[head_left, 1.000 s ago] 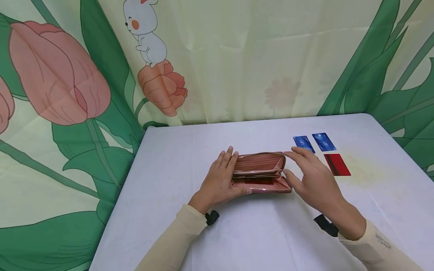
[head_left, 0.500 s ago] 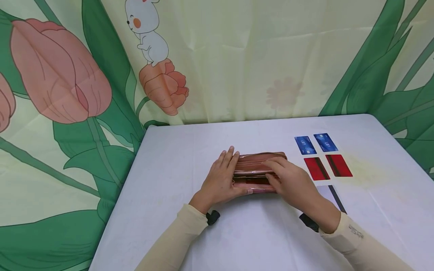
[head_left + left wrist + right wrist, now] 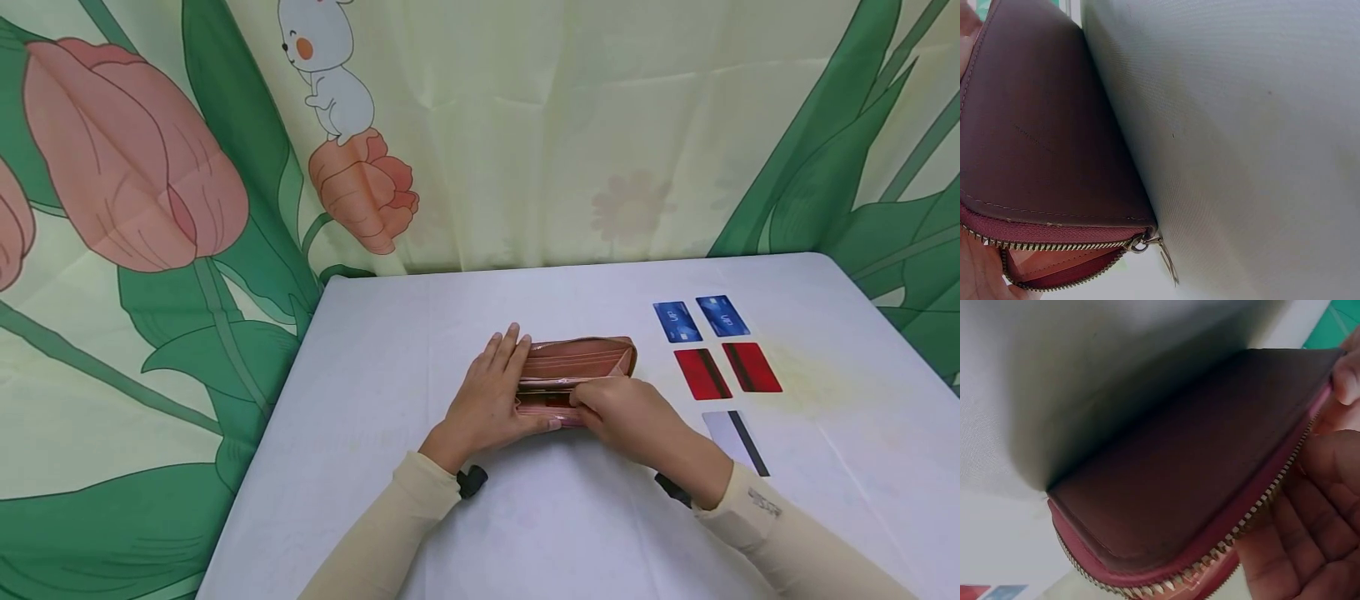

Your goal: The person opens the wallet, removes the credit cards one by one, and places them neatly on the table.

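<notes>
An unzipped pink wallet (image 3: 577,358) stands open on the table, its pockets facing up. My left hand (image 3: 487,396) grips its left end, with the thumb along the front edge and the fingers over the far side. My right hand (image 3: 633,421) reaches into the front compartment with curled fingers; the fingertips are hidden inside. Just left of them a dark red item (image 3: 558,400) shows in that compartment. The wallet's brown outer side (image 3: 1035,125) and brass zip fill much of the left wrist view. In the right wrist view, fingers (image 3: 1300,525) bend over the zip edge.
Right of the wallet, two blue cards (image 3: 678,322) lie in a back row on the white table (image 3: 420,333). In front are two red cards (image 3: 702,373) with dark stripes, then one white card (image 3: 735,442) with a black stripe. A printed curtain (image 3: 510,150) hangs behind.
My right hand has moved left from the wallet's right end into its front compartment, and its fingers have curled. The left hand has stayed. Cards behind the right hand have come into view.
</notes>
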A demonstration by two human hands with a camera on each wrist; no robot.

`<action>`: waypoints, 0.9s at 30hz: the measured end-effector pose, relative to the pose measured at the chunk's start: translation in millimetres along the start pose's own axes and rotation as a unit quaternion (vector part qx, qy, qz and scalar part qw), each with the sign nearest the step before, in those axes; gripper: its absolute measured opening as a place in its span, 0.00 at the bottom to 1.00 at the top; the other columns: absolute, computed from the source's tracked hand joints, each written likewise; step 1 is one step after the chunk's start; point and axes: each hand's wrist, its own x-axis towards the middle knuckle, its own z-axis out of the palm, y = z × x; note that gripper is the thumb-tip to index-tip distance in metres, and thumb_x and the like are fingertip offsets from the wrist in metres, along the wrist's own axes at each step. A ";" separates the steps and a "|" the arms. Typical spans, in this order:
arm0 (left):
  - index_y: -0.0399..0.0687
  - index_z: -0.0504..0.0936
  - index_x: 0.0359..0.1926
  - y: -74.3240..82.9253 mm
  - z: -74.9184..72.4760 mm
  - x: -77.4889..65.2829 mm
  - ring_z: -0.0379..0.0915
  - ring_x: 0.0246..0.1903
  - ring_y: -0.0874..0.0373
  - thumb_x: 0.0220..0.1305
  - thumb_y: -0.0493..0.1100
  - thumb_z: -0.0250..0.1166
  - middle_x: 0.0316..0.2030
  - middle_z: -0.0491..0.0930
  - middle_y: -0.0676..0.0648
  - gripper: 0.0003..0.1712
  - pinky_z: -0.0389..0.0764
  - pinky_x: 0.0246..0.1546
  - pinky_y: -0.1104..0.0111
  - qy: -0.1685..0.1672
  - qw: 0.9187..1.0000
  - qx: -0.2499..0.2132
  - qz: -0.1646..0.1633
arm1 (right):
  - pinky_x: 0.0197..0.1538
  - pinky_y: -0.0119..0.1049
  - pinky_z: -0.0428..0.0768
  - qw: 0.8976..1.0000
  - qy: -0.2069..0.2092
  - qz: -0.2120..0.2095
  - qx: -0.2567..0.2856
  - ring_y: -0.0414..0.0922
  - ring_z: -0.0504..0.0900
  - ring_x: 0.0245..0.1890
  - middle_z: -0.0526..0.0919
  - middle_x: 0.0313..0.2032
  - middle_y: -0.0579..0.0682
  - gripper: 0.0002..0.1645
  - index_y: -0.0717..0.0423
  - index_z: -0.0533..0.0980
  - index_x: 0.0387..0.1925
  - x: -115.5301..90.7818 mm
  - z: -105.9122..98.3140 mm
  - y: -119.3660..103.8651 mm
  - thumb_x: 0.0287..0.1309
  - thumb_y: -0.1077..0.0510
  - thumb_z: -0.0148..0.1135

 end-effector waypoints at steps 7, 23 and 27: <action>0.51 0.38 0.78 -0.2 0.4 -0.2 0.34 0.75 0.47 0.47 0.83 0.55 0.77 0.30 0.50 0.69 0.53 0.71 0.53 0.003 1.000 -0.001 0.004 | 0.33 0.38 0.84 0.997 -0.042 0.021 -0.053 0.42 0.79 0.24 0.85 0.27 0.48 0.07 0.52 0.84 0.31 5.6 5.9 0.5 0.48 0.60 0.75; 0.51 0.37 0.78 -1.6 1.1 -0.5 0.34 0.75 0.46 0.47 0.84 0.53 0.77 0.29 0.49 0.70 0.53 0.70 0.53 0.005 1.000 -0.005 0.011 | 0.30 0.40 0.84 0.991 -0.054 -0.039 -0.118 0.44 0.80 0.22 0.85 0.26 0.50 0.12 0.55 0.84 0.31 15.2 13.3 8.3 0.42 0.61 0.78; 0.50 0.38 0.78 -1.7 1.2 -0.6 0.37 0.75 0.45 0.46 0.83 0.55 0.77 0.31 0.49 0.70 0.55 0.70 0.53 0.010 1.000 -0.005 0.015 | 0.29 0.40 0.84 0.990 -0.038 -0.046 -0.129 0.45 0.81 0.21 0.86 0.27 0.51 0.10 0.55 0.84 0.31 15.5 17.2 9.7 0.44 0.63 0.77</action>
